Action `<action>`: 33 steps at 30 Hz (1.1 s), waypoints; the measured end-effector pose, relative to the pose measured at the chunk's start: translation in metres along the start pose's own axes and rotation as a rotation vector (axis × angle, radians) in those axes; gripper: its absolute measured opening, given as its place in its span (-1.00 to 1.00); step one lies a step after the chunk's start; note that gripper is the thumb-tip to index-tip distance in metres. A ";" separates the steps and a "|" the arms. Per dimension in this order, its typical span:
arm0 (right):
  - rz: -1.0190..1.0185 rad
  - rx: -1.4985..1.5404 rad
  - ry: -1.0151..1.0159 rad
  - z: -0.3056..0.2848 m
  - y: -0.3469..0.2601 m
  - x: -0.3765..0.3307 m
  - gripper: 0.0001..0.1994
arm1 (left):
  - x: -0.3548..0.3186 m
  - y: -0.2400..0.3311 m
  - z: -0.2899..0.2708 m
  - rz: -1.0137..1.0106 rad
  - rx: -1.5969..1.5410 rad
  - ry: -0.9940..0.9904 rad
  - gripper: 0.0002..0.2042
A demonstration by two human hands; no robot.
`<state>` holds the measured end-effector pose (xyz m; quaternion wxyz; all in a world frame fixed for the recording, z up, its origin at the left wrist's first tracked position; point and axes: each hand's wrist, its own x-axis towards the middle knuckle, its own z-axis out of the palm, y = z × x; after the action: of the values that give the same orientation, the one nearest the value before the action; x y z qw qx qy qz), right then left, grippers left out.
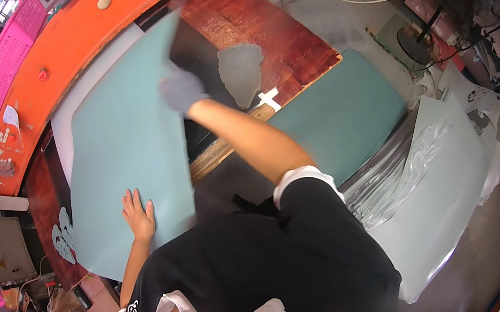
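A large pale blue-green sheet [134, 129] lies slanted across the bed of an orange machine. Flat on its near part rests my bare left hand [138, 218], fingers stretched out and a little apart. My right hand [183, 89], in a grey-blue glove, is at the sheet's right edge farther up. Motion smears its fingers, so whether they grip the edge cannot be made out. Under the blue-green sheet, a whitish sheet [66, 117] shows along the left. A grey irregular flat piece [240, 71] lies on the dark surface beyond my right hand.
The orange machine frame [69, 64] curves along the left. A worn red board [267, 22] lies beyond, beside a stack of darker green sheets [346, 106]. Grey sheets with clear plastic [435, 188] stand at the right. Cut pale pieces [64, 236] lie near the lower left.
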<state>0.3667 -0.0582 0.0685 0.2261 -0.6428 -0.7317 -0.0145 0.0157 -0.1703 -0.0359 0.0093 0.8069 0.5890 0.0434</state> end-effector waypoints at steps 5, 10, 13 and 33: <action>-0.236 0.730 0.348 -0.049 -0.099 0.039 -0.72 | 0.004 -0.003 0.007 -0.040 -0.200 0.138 -0.47; 0.058 0.441 0.156 -0.026 -0.020 0.067 -0.71 | 0.029 0.001 0.010 -0.137 -0.189 0.147 -0.48; 0.619 0.964 0.166 0.024 0.033 0.062 -0.68 | 0.037 0.009 0.011 -0.211 -0.054 0.062 -0.48; 0.609 0.790 -0.027 0.105 0.015 -0.047 -0.39 | 0.024 -0.151 0.003 -0.366 -0.230 0.276 -0.49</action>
<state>0.3513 -0.0670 -0.0459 0.4369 -0.6927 -0.4631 0.3390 -0.1202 -0.1011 -0.0473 0.0279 0.6668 0.7123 0.2174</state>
